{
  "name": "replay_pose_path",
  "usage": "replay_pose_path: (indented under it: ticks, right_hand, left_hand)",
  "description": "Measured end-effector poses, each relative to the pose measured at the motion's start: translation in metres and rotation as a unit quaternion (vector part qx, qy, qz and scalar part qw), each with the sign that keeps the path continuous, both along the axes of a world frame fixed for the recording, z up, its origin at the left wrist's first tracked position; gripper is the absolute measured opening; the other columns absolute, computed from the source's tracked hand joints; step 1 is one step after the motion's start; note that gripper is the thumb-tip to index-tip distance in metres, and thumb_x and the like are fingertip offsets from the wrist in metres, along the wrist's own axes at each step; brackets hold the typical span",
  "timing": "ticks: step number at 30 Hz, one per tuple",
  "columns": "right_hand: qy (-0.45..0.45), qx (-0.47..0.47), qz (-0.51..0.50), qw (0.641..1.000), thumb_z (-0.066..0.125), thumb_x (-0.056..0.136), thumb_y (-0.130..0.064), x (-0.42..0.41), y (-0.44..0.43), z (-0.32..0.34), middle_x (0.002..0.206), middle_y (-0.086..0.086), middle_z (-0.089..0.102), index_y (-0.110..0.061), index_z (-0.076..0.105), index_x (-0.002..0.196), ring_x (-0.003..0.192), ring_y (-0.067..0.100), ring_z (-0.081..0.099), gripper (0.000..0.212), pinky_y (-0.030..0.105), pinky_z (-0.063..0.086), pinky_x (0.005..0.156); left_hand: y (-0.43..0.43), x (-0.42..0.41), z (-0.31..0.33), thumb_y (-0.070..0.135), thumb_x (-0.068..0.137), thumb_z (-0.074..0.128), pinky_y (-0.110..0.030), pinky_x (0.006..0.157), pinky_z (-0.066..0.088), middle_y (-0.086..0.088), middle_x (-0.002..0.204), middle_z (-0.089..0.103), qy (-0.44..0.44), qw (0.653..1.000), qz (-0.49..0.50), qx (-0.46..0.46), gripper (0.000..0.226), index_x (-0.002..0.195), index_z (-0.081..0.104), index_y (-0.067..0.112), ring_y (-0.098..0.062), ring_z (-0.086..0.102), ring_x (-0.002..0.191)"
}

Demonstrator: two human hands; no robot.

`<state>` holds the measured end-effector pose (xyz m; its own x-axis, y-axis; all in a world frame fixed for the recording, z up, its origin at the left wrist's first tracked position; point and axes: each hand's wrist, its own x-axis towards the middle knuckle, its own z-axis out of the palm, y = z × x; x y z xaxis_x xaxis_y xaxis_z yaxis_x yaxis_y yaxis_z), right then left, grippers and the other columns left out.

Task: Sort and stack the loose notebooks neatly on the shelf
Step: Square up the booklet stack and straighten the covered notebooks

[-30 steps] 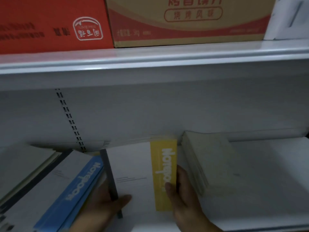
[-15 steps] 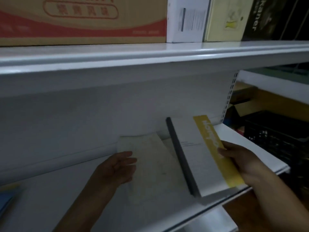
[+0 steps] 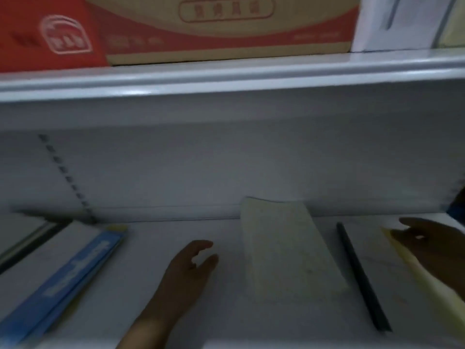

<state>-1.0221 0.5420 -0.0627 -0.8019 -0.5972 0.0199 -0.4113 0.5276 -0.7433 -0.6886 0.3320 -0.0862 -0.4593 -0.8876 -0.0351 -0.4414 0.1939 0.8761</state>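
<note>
left hand (image 3: pixel 188 270) hovers empty, fingers loosely curled, above the shelf (image 3: pixel 130 308); right hand (image 3: pixel 427 241) lies on the yellow-edged notebook (image 3: pixel 372 268) at the shelf's right end, grip unclear in the blur. thin, light and probably floppy, it looks best held near its stiff dark spine (image 3: pixel 362 280).

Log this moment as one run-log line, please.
left hand: open, empty | right hand: on yellow-edged notebook, grip unclear | pale stack: between hands | blue notebooks: at left of shelf
</note>
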Motion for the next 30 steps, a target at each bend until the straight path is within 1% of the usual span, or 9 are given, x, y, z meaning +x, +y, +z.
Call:
replay_pose_path:
  ticks: [4, 7, 10, 15, 17, 20, 23, 27, 30]
  right_hand:
    - [-0.070, -0.088, 0.220, 0.969, 0.049, 0.059, -0.082, 0.162, -0.082, 0.034, 0.090, -0.024, 0.072, -0.060, 0.062, 0.089, 0.082, 0.004, 0.068, 0.039, 0.025, 0.044, 0.094]
    - [-0.237, -0.089, 0.344, 0.904, 0.078, 0.060, -0.053, 0.259, -0.130, 0.007, 0.079, -0.012, 0.077, -0.028, 0.074, 0.091, 0.075, 0.005, 0.071, 0.040, 0.021, 0.055, 0.073]
    - [-0.468, -0.069, 0.303, 0.827, 0.064, 0.082, -0.002, 0.322, -0.174, -0.026, 0.083, 0.005, 0.076, -0.002, 0.065, 0.107, 0.076, 0.017, 0.070, 0.024, 0.022, 0.057, 0.062]
    - [-0.620, -0.136, 0.196, 0.748, 0.039, 0.094, 0.001, 0.396, -0.230, -0.034, 0.122, 0.017, 0.055, -0.001, 0.058, 0.108, 0.122, 0.032, 0.048, 0.023, 0.038, 0.035, 0.105]
    - [-0.586, -0.141, 0.198, 0.773, 0.036, 0.095, 0.002, 0.422, -0.250, -0.032, 0.129, 0.012, 0.050, -0.007, 0.057, 0.106, 0.130, 0.029, 0.042, 0.025, 0.037, 0.031, 0.108]
    - [-0.563, -0.134, 0.177, 0.796, 0.050, 0.089, 0.002, 0.457, -0.269, -0.026, 0.102, 0.017, 0.065, -0.008, 0.061, 0.088, 0.094, 0.027, 0.061, 0.015, 0.032, 0.049, 0.078]
    - [-0.553, -0.149, 0.107, 0.813, 0.056, 0.083, 0.003, 0.466, -0.279, -0.020, 0.078, 0.015, 0.062, -0.005, 0.058, 0.080, 0.072, 0.027, 0.060, 0.008, 0.034, 0.047, 0.061]
    - [-0.581, -0.137, 0.083, 0.798, 0.062, 0.081, -0.003, 0.458, -0.287, -0.017, 0.085, 0.017, 0.064, 0.001, 0.062, 0.087, 0.076, 0.030, 0.062, 0.007, 0.034, 0.052, 0.061]
    - [-0.531, -0.088, 0.123, 0.834, 0.070, 0.078, -0.010, 0.459, -0.297, -0.015, 0.087, 0.015, 0.068, -0.002, 0.064, 0.091, 0.076, 0.028, 0.065, 0.016, 0.033, 0.055, 0.061]
  left_hand:
    - [-0.017, 0.070, 0.008, 0.015, 0.087, 0.061, -0.008, 0.075, 0.040, 0.021, 0.099, 0.058, 0.034, 0.995, 0.087, -0.023, 0.019, 0.099, 0.060, 0.030, -0.010, 0.055, 0.103]
    - [-0.037, 0.129, 0.011, 0.013, 0.086, 0.062, -0.024, 0.081, 0.042, 0.010, 0.097, 0.062, 0.034, 0.981, 0.185, -0.046, 0.018, 0.094, 0.058, 0.029, -0.019, 0.059, 0.103]
    - [-0.058, 0.188, 0.011, 0.021, 0.086, 0.061, -0.031, 0.080, 0.047, -0.006, 0.106, 0.064, -0.062, 0.967, 0.222, -0.111, 0.018, 0.103, 0.062, 0.025, -0.026, 0.062, 0.099]
    - [-0.089, 0.270, 0.006, 0.034, 0.075, 0.053, -0.026, 0.080, 0.047, -0.010, 0.105, 0.068, -0.163, 0.935, 0.205, -0.239, 0.041, 0.103, 0.069, 0.011, -0.029, 0.065, 0.094]
    - [-0.108, 0.293, -0.009, 0.032, 0.074, 0.047, -0.030, 0.074, 0.050, -0.014, 0.090, 0.071, -0.214, 0.924, 0.165, -0.269, 0.038, 0.087, 0.072, 0.006, -0.032, 0.067, 0.081]
    - [-0.127, 0.304, -0.033, 0.022, 0.085, 0.038, -0.039, 0.071, 0.043, -0.012, 0.076, 0.066, -0.307, 0.890, 0.082, -0.328, 0.034, 0.061, 0.061, 0.014, -0.035, 0.061, 0.081]
    - [-0.128, 0.307, -0.037, 0.022, 0.084, 0.038, -0.040, 0.073, 0.042, -0.011, 0.078, 0.063, -0.328, 0.888, 0.067, -0.315, 0.030, 0.058, 0.053, 0.016, -0.036, 0.057, 0.087]
    - [-0.127, 0.310, -0.032, 0.023, 0.076, 0.043, -0.039, 0.072, 0.047, -0.012, 0.085, 0.068, -0.281, 0.910, 0.069, -0.297, 0.025, 0.061, 0.059, 0.011, -0.037, 0.063, 0.086]
    - [-0.127, 0.308, -0.029, 0.026, 0.072, 0.045, -0.042, 0.065, 0.050, -0.013, 0.078, 0.068, -0.271, 0.920, 0.079, -0.273, 0.024, 0.060, 0.060, 0.010, -0.035, 0.064, 0.076]
